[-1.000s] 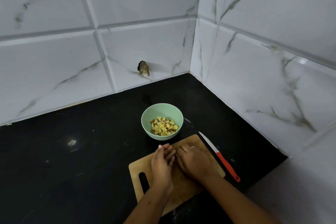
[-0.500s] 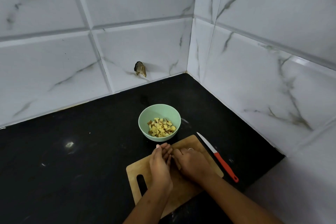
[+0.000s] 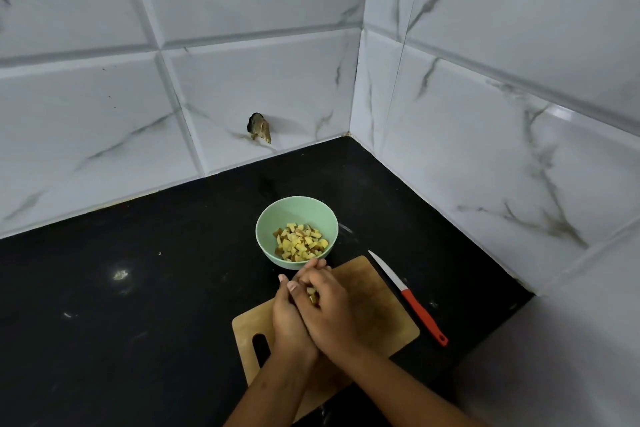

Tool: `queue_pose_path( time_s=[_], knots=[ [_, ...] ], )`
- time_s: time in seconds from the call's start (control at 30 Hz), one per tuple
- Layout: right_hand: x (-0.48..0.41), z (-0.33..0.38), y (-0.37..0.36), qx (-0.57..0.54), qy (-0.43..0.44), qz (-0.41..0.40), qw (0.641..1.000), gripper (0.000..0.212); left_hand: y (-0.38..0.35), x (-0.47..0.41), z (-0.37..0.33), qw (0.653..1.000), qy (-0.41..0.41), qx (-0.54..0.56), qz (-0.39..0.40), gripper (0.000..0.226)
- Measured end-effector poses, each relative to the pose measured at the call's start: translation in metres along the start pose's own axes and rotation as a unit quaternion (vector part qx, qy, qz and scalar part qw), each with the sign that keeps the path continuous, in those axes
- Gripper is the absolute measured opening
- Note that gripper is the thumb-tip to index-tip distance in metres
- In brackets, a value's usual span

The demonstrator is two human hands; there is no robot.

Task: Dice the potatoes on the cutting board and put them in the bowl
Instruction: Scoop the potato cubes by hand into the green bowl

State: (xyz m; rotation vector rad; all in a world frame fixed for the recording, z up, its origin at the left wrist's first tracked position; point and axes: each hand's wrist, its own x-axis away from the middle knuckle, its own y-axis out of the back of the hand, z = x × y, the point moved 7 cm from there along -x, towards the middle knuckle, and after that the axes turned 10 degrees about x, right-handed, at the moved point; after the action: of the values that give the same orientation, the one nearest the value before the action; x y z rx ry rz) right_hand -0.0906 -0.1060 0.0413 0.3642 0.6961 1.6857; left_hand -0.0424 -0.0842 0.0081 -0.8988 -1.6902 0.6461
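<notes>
Cupping together above the cutting board [image 3: 375, 298], the left hand [image 3: 287, 319] and right hand [image 3: 332, 312] make one closed grip round some potato pieces [image 3: 313, 293]. Beyond the grip stands the green bowl [image 3: 265, 218] of diced potato [image 3: 299, 242]. Right of the grip, a red-handled knife [image 3: 420, 314] lies on the worktop [image 3: 138, 288].

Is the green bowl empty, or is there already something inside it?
Not empty. The green bowl holds yellow potato dice that cover its bottom and lie well below the rim.
</notes>
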Motion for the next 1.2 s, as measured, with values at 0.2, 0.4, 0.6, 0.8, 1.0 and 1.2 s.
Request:
queue_pose_path(
  time_s=[0.2, 0.4, 0.6, 0.8, 1.0, 1.2],
  knots=[
    [0.003, 0.015, 0.0, -0.173, -0.096, 0.019, 0.98, 0.023, -0.002, 0.008, -0.003, 0.999, 0.005, 0.041, 0.007, 0.043],
    [-0.006, 0.013, 0.01, -0.468, -0.243, -0.014, 0.85, 0.028, -0.023, 0.011, -0.02, 0.996, -0.045, 0.07, 0.008, 0.047],
    [-0.054, 0.027, 0.022, -0.535, -0.253, -0.03, 0.806, 0.036, -0.069, -0.002, -0.048, 0.994, -0.106, 0.022, 0.028, 0.047],
    [-0.1, 0.013, 0.009, -0.473, -0.304, 0.009, 0.827, 0.039, -0.091, -0.034, -0.062, 0.985, -0.127, -0.118, -0.019, 0.049],
    [-0.116, -0.006, -0.006, -0.359, -0.314, 0.022, 0.878, 0.041, -0.096, -0.051, -0.051, 0.979, -0.082, -0.183, -0.025, 0.047],
    [-0.125, -0.013, 0.003, -0.298, -0.301, -0.017, 0.906, 0.038, -0.098, -0.062, -0.06, 0.959, -0.113, -0.258, -0.014, 0.056]
  ],
)
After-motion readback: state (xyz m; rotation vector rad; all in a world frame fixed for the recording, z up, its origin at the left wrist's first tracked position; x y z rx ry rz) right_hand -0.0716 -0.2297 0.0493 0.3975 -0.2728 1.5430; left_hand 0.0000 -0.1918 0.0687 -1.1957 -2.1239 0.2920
